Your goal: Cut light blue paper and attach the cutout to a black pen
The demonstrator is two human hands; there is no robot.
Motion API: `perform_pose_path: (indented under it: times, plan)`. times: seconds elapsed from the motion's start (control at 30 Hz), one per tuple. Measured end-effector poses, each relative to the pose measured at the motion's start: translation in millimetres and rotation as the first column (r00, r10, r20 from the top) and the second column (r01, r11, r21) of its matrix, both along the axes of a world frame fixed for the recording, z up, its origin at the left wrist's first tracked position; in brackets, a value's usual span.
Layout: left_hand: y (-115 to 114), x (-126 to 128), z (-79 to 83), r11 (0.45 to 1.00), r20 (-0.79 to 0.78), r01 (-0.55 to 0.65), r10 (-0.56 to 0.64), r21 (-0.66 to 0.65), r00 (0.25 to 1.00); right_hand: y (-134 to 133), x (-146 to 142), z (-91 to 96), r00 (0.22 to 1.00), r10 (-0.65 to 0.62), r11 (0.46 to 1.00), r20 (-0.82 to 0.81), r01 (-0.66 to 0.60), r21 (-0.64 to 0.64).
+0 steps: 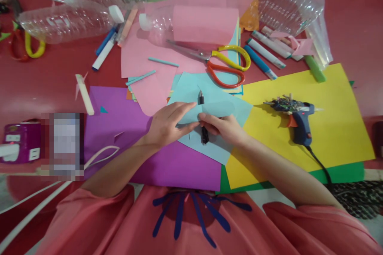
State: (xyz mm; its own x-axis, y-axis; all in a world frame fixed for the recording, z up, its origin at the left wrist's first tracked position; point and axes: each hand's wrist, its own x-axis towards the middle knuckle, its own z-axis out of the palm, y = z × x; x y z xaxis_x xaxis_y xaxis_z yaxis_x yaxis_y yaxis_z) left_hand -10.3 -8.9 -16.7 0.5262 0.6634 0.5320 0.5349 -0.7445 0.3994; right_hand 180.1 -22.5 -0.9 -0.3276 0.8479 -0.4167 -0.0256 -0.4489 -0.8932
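Note:
A black pen (204, 135) lies beneath a small piece of light blue paper (218, 108), its tip and tail showing beyond the paper's edges. My left hand (167, 123) holds the left part of this piece, fingers stretched along the top and thumb below. Pinching it near the pen is my right hand (223, 126), its thumb on top and its other fingers curled under. Below both hands is a larger light blue sheet (191, 83). Scissors with yellow and red handles (226, 78) lie just beyond, beside a bottle wrapped in pink paper (206, 24).
A blue glue gun (302, 127) rests on yellow paper (338, 127) to the right, its cord running toward me. Purple paper (179, 171) lies to the left. Clear plastic bottles (68, 22) and several markers (265, 53) are spread across the back. A white cable (44, 203) crosses the lower left.

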Motion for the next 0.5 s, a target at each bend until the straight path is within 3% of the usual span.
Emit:
perform_pose_path:
  times: [0.27, 0.5]
  plan:
    - [2.7, -2.4, -3.0, 1.000, -0.005, 0.023, -0.023, 0.016, 1.000, 1.8, 3.1, -0.2, 0.999, -0.036, 0.998, 0.017, 0.037, -0.058]
    - [4.0, -4.0, -3.5, 1.000, -0.047, 0.009, -0.009, 0.005, 0.999, 3.2, 3.3, -0.1, 1.000, -0.009, 0.999, 0.007, 0.008, 0.053]
